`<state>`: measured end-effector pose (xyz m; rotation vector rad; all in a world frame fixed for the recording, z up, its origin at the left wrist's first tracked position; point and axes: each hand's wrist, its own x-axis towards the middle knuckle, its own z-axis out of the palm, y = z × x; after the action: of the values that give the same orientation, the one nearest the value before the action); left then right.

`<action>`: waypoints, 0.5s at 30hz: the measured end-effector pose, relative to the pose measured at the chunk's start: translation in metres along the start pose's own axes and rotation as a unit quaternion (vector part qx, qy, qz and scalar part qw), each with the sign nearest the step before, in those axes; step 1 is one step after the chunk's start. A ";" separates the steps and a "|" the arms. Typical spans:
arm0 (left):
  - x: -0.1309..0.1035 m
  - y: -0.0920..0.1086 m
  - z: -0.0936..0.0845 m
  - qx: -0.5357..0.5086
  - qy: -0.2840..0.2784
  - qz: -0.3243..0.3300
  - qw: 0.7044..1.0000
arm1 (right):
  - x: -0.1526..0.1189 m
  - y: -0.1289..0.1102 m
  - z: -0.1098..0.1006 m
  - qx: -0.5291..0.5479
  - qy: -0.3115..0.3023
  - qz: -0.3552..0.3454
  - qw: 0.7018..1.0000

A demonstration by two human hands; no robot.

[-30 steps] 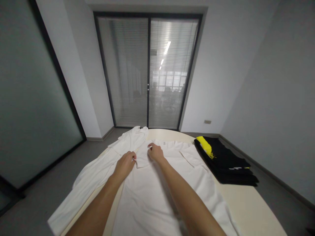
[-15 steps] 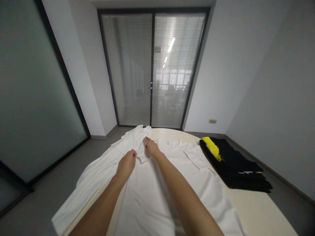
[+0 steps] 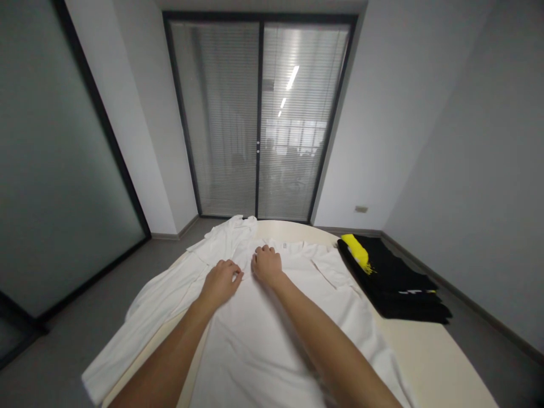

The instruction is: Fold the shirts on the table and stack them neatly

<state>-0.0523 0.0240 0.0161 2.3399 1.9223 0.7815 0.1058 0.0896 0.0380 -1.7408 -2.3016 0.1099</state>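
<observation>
A white T-shirt (image 3: 255,340) lies spread on the table, its collar at the far end and its right sleeve (image 3: 330,267) flat. My left hand (image 3: 220,283) is at its left sleeve, thumb and forefinger closed in a pinch on the cloth. Just right of it, my right hand (image 3: 267,265) rests near the left shoulder with its fingers curled down onto the fabric; the fingertips are partly hidden. More white garments (image 3: 170,300) lie loosely along the table's left edge, close beside my left hand.
A stack of folded black garments (image 3: 395,283) sits on the right side of the pale table (image 3: 442,357), with a yellow bundle or print (image 3: 356,252) on top. Beyond the table's far edge stands a glazed double door (image 3: 257,124) with blinds.
My right hand has curled its fingers and shifted slightly right and down. My left hand has turned a little and moved right. The left sleeve lies flatter between them. The view has shifted slightly.
</observation>
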 end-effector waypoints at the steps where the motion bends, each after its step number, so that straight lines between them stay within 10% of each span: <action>1: -0.001 0.001 0.001 0.004 -0.005 0.001 1.000 | -0.004 0.001 -0.002 -0.002 -0.011 0.029 1.000; 7: -0.010 0.007 0.009 0.038 -0.033 0.005 0.999 | -0.018 0.018 0.010 0.023 -0.160 0.109 0.981; 15: -0.016 0.008 0.020 0.100 -0.081 -0.001 0.992 | -0.019 0.043 0.013 0.067 -0.066 0.050 0.994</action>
<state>-0.0388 0.0133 -0.0044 2.4210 2.0164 0.3994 0.1476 0.0845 0.0139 -1.8301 -2.2369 0.4016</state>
